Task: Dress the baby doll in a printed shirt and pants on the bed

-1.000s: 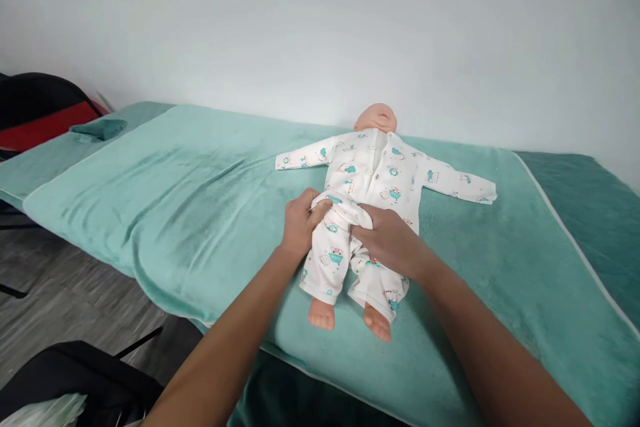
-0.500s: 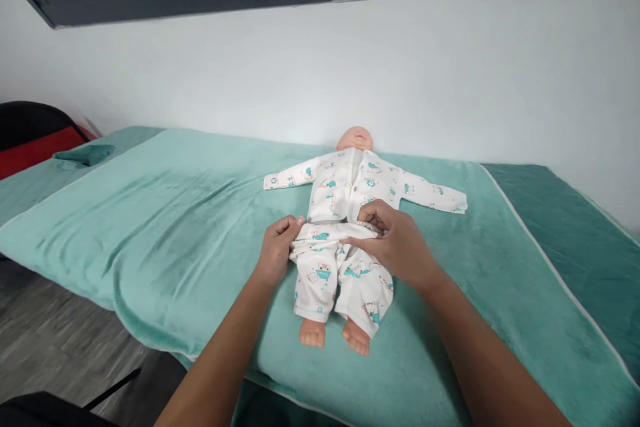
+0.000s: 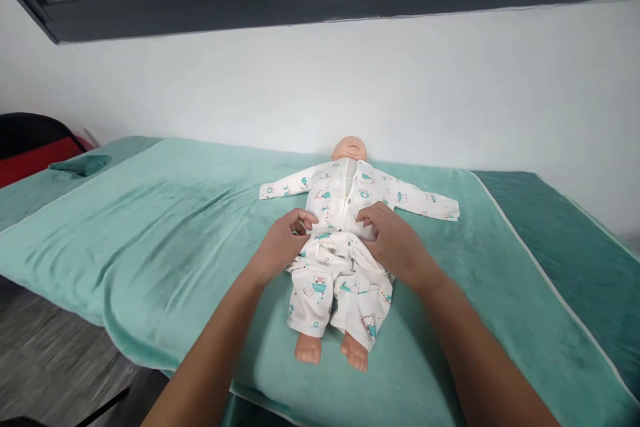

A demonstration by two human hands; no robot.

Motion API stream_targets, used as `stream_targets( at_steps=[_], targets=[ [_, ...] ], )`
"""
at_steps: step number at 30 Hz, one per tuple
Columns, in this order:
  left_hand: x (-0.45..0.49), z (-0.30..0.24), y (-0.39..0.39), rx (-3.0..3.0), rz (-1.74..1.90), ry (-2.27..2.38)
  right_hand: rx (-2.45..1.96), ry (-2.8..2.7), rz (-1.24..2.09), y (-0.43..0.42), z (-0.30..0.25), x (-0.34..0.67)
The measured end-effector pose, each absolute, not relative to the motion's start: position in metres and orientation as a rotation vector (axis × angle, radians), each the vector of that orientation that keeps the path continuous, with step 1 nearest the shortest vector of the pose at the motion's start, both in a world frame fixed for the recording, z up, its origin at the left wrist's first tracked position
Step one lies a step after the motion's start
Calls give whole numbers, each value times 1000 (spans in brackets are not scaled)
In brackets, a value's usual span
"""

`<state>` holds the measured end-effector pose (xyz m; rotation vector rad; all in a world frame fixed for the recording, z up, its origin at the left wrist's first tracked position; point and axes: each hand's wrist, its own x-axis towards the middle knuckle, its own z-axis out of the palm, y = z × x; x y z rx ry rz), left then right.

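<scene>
A baby doll [image 3: 350, 147] lies on its back, dressed in a white printed pajama top [image 3: 327, 193] and matching trousers [image 3: 313, 293]. Its sleeves spread to both sides, and two bare feet stick out of the trouser legs. My left hand [image 3: 285, 243] is closed with its fingertips at the top's lower hem, on the left of the waist. On the other side, my right hand [image 3: 395, 243] pinches the hem of the top just above the waistband. The trousers are bunched in folds around the hips. The exact fingertip contact is partly hidden.
A light green blanket [image 3: 165, 233] covers the bed under the doll, with a darker green cover [image 3: 545, 213] at the right. Behind stands a white wall [image 3: 450, 93] below a dark window frame [image 3: 320, 3]. A red and black item [image 3: 35, 153] is at the far left.
Both hands have shifted from the trouser waistband up to the hem of the top. The waistband now sits higher, meeting the top. The camera view has tilted up slightly.
</scene>
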<state>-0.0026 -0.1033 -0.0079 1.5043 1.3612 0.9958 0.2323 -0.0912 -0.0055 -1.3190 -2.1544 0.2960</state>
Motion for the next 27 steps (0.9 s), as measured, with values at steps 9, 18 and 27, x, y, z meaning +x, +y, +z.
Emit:
stream_targets(
  at_steps=[9,18,27],
  targets=[
    [15,-1,-96,2432,772,1472,-1494,-2251,-156,-110,-3,208],
    [31,-2,-81,1937,1294,1548,-1489,-1906,117,-102,-10,214],
    [-31,-55,-52,945,1588,1589,-1387,-1408,590,-91,1,234]
  ],
)
